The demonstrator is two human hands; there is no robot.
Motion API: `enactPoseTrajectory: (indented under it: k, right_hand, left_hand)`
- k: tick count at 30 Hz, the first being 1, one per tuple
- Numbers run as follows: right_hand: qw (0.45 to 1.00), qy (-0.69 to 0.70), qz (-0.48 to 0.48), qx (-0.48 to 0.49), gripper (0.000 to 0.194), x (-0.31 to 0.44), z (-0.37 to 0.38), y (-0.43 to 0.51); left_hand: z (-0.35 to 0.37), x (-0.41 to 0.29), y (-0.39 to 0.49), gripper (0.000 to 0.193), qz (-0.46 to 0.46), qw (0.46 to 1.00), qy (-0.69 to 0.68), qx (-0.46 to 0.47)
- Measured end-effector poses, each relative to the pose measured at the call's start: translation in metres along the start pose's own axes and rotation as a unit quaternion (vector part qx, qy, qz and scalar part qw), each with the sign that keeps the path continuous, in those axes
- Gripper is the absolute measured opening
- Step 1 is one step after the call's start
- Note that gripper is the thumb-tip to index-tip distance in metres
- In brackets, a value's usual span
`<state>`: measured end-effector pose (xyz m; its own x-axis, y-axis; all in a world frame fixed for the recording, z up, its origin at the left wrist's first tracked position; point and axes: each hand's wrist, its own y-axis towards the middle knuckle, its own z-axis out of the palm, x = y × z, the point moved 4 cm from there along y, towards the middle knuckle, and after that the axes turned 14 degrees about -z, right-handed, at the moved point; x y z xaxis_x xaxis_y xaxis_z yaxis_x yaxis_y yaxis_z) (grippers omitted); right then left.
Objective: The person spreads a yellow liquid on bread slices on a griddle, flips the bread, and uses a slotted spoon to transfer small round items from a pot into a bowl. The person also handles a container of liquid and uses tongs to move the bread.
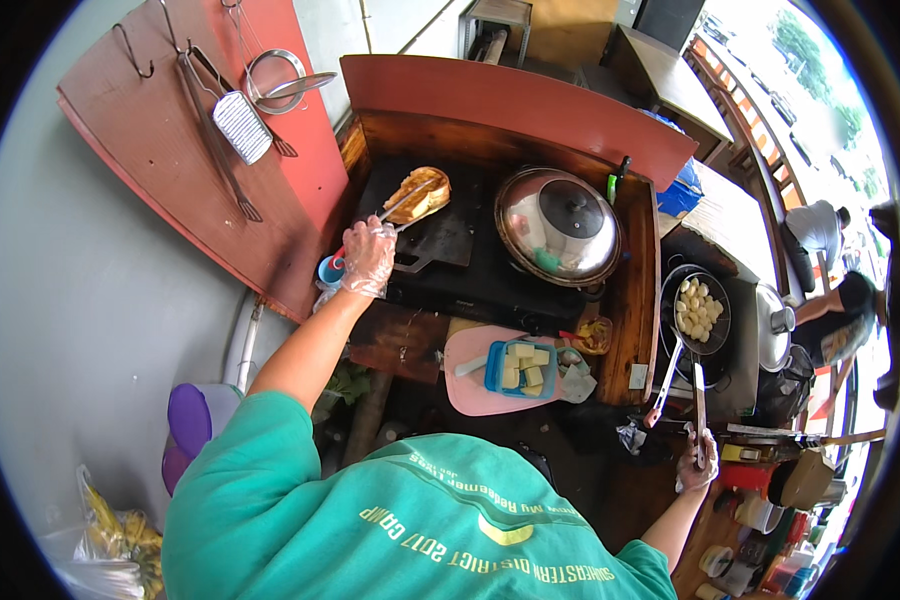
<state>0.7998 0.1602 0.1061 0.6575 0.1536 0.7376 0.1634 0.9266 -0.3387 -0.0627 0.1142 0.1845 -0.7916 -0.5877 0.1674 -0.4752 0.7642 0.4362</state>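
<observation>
My left hand (367, 257), in a clear plastic glove, grips metal tongs (405, 201) with a red part at the handle. Between the tong arms lies a browned slice of bread (433, 193) over the black griddle plate (450, 244). Far to the right, my gloved right hand (697, 459) holds a long metal utensil (700, 405), probably tongs. Its far end reaches the edge of a wire skimmer (724, 330) full of pale round balls (696, 306). The skimmer rests in a dark pan on the right-hand stove, its long handle (664, 386) pointing towards me.
A domed lidded pan (562, 225) stands right of the griddle. Before the stove, a pink cutting board (469, 390) bears a blue container (497, 367) of pale yellow blocks. A grater (241, 126) hangs at left. Two people (817, 232) are beyond the stall at right.
</observation>
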Motion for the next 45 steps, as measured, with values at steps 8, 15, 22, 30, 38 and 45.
enactPoseTrajectory:
  k: [8, 15, 22, 30, 38, 45]
  right_hand:
    - [0.974, 0.015, 0.012, 0.225, 0.026, 0.0, 0.009, 0.0]
    - [0.986, -0.099, -0.104, 0.081, 0.028, -0.004, -0.009, 0.008]
    - [0.631, -0.598, -0.408, 0.277, 0.027, 0.004, -0.005, -0.003]
    - [0.848, -0.392, -0.281, 0.22, 0.03, 0.005, 0.02, -0.004]
    - [0.981, -0.143, 0.076, 0.106, 0.045, 0.008, 0.055, -0.044]
    - [0.984, -0.129, 0.055, 0.108, 0.058, 0.003, 0.061, -0.049]
  left_hand:
    - [-0.053, 0.018, -0.063, 0.014, -0.018, 0.984, -0.173, 0.037]
    - [0.056, 0.026, -0.049, 0.04, -0.282, 0.698, -0.616, 0.231]
    - [0.054, 0.012, -0.108, 0.044, -0.358, 0.609, -0.65, 0.282]
    - [-0.169, 0.12, -0.036, 0.045, -0.07, 0.972, -0.224, 0.014]
    - [-0.376, 0.156, 0.116, 0.041, 0.207, 0.94, 0.083, -0.259]
    - [-0.339, 0.18, 0.145, 0.034, 0.289, 0.922, 0.136, -0.221]
